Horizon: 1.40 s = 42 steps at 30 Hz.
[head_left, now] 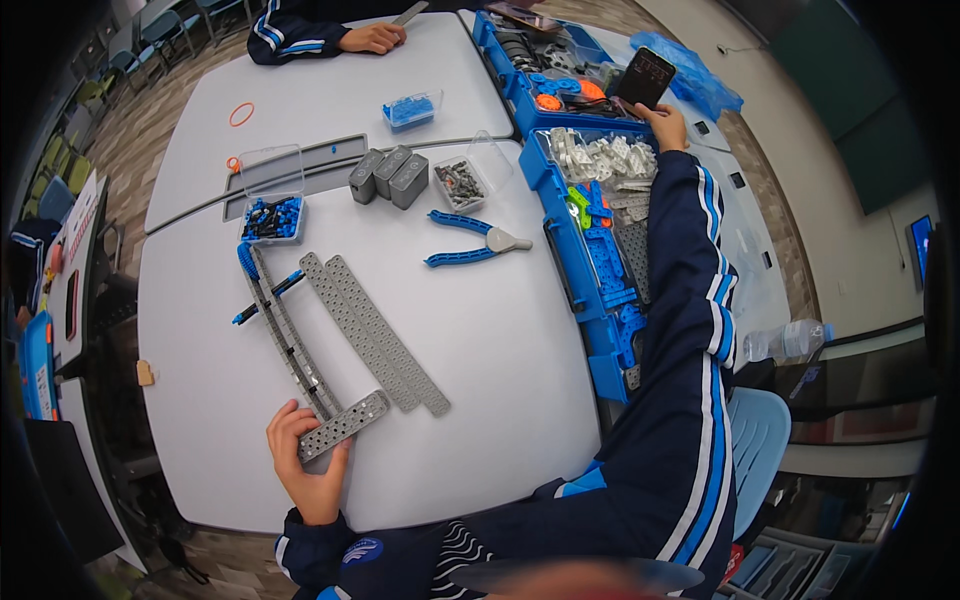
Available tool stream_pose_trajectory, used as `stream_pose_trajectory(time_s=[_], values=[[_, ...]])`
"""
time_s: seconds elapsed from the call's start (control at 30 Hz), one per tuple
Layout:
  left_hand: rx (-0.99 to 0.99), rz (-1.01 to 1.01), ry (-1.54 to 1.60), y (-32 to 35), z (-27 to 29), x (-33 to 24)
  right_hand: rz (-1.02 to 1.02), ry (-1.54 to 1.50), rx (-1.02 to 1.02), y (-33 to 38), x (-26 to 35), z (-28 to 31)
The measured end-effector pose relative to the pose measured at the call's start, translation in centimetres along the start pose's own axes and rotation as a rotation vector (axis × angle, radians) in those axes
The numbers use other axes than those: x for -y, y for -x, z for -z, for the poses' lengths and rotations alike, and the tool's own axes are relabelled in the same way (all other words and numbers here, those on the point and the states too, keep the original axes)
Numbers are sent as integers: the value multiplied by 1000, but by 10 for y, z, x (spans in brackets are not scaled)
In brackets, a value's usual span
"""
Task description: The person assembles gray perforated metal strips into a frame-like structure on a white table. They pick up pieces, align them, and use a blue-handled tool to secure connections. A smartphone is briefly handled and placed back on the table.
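My left hand (308, 470) is closed round the near end of a grey perforated crosspiece (345, 425). That piece joins a long, narrow grey beam assembly (290, 345), which carries a black-and-blue cross shaft (268, 298) near its far end. Beside it lie two long grey perforated plates (375, 335), side by side. Stretched out to the far right, my right hand (664, 127) grips the lower edge of a black smartphone (646, 78), its lit screen showing. Blue-handled pliers (475, 239) with a grey head rest on the table, apart from both hands.
Blue parts cases (562, 270) line the table's right side. Small clear boxes of blue connectors (272, 220) and grey bits (460, 185) stand beyond the plates, near grey blocks (390, 177). Across the table is another person's hand (374, 38). A water bottle (790, 340) lies right.
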<state>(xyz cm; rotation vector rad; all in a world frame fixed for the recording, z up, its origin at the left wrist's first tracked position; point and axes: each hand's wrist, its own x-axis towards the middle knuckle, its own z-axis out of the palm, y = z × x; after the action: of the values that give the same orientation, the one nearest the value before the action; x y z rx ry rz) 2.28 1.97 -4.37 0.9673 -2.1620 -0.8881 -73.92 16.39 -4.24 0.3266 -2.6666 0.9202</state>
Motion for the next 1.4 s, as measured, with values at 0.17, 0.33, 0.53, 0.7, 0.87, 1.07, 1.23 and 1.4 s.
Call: stream_pose_trajectory(time_s=[0.17, 0.33, 0.53, 0.7, 0.87, 1.07, 1.23, 1.4], values=[[1, -2, 14, -1, 1, 0, 25, -9, 30, -13, -6, -6], [4, 2, 8, -2, 1, -1, -92, 214, 82, -6, 25, -3], [-5, 11, 4, -2, -1, -2, -169, 302, 70, 1, 43, -7], [0, 8, 2, -3, 0, -2, -66, 191, 118, -45, 0, -22], [-13, 4, -1, -2, -2, -1, -61, -47, 0, -69, -31, -28], [-18, 2, -1, -1, -1, 2, -26, 6, 18, -48, -23, -25], [-27, -2, 20, 0, -2, 3, 126, -50, 37, -33, -16, -18], [-31, 1, 13, 1, -2, 3, 109, 215, 36, -22, 5, -18]])
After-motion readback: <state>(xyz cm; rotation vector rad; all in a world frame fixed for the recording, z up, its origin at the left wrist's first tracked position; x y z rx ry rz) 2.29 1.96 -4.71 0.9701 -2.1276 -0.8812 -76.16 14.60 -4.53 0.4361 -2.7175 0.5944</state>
